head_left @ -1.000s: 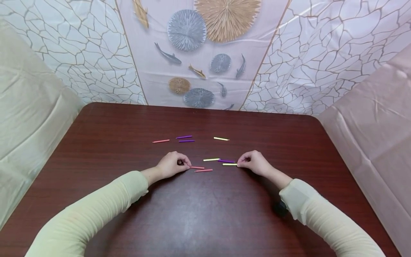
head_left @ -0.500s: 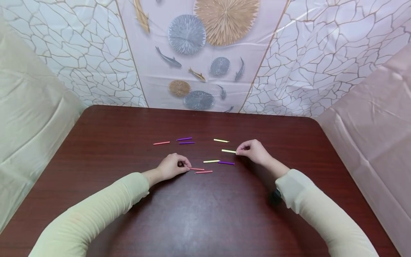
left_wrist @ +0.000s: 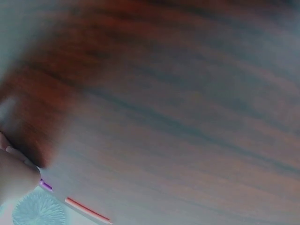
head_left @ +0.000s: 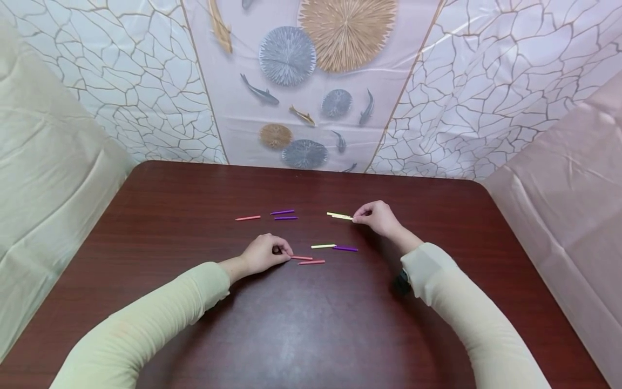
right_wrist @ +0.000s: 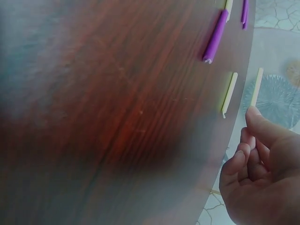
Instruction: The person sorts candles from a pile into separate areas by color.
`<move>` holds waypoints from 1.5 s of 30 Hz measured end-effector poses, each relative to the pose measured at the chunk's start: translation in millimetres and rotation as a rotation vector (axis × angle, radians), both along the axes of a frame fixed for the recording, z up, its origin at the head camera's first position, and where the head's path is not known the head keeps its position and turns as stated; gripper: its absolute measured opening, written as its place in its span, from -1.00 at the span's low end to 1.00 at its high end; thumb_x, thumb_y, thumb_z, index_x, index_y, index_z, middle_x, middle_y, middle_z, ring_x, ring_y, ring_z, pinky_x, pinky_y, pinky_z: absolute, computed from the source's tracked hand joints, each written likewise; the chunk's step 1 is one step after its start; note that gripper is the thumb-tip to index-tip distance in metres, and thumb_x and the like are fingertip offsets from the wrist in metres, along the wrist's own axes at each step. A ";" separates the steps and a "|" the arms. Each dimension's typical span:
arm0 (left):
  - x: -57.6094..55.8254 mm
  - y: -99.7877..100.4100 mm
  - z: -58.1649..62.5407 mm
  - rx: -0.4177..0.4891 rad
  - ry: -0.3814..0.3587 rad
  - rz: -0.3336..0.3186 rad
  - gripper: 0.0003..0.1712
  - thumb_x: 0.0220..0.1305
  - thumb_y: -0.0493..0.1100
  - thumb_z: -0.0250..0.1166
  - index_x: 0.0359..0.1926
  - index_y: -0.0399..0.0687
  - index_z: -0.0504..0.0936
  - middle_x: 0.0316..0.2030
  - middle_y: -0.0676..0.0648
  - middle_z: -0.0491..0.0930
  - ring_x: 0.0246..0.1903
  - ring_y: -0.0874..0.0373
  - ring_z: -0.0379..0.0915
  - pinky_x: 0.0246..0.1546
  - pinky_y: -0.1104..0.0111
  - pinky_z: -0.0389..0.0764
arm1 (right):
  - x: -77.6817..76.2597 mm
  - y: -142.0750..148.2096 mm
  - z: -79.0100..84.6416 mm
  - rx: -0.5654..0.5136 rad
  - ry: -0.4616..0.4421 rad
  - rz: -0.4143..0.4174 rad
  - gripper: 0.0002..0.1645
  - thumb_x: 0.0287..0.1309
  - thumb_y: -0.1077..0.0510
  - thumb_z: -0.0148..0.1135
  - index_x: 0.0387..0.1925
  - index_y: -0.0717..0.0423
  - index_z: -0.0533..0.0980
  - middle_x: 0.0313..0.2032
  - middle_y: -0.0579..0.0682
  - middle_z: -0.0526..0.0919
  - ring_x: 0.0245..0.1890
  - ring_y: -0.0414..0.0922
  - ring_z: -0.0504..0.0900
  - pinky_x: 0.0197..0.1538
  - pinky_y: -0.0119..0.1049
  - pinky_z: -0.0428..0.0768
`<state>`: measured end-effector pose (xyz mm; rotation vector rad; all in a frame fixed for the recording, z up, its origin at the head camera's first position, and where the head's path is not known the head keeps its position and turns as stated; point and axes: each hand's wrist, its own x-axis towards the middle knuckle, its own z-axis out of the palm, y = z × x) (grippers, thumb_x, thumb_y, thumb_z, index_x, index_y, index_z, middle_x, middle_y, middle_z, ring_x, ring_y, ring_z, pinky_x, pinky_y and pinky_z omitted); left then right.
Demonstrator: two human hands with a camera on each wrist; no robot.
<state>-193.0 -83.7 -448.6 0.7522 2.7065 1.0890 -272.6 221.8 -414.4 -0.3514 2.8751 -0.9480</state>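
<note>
Thin candles lie on the dark table. My left hand (head_left: 264, 254) pinches one end of a red candle (head_left: 302, 258); a second red candle (head_left: 311, 262) lies just beside it. Between thumb and fingertips, my right hand (head_left: 380, 218) holds a yellow candle (right_wrist: 257, 86) by its end. That candle is close alongside another yellow candle (right_wrist: 229, 93); in the right wrist view it appears raised off the table. Nearer me, a yellow candle (head_left: 323, 247) lies end to end with a purple candle (head_left: 345, 249). In the left wrist view the held candle is hidden.
Back left on the table (head_left: 291, 324) are two purple candles, one behind (head_left: 283, 212) and one in front. A lone red candle (head_left: 248, 218) lies left of them. Patterned cloth (head_left: 301, 97) hangs behind the table's far edge, with plain cloth at both sides.
My right hand has carried the yellow candle from beside the front purple candle away from me and slightly left, up to the back yellow one. The left hand keeps its place.
</note>
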 end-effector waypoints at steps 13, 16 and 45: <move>-1.8 -1.2 -3.6 0.000 0.012 -0.001 -0.92 0.09 -0.16 0.34 -0.40 -0.06 0.69 -0.51 0.10 0.64 -0.45 0.33 0.33 -0.32 0.49 0.32 | -8.3 -9.6 -11.2 0.036 -0.033 0.003 -0.82 -0.01 0.14 0.38 -0.48 0.21 0.66 -0.49 0.02 0.71 -0.46 -0.23 0.46 -0.31 -0.40 0.39; -2.0 -1.7 -3.5 0.001 0.011 0.000 -0.94 0.09 -0.16 0.34 -0.41 -0.04 0.69 -0.51 0.10 0.64 -0.45 0.33 0.33 -0.32 0.49 0.33 | -9.0 -9.7 -13.8 0.047 -0.030 -0.001 -0.83 -0.02 0.14 0.37 -0.49 0.20 0.67 -0.48 0.02 0.71 -0.45 -0.22 0.48 -0.28 -0.40 0.41; -0.7 -1.9 -2.7 0.003 0.022 -0.004 -0.96 0.09 -0.20 0.33 -0.40 -0.03 0.70 -0.50 0.09 0.64 -0.44 0.30 0.34 -0.31 0.47 0.32 | 26.7 11.8 -5.2 -0.132 -0.126 0.002 -0.76 0.05 0.12 0.34 -0.32 0.24 0.65 -0.53 -0.01 0.64 -0.63 -0.20 0.44 -0.52 -0.39 0.46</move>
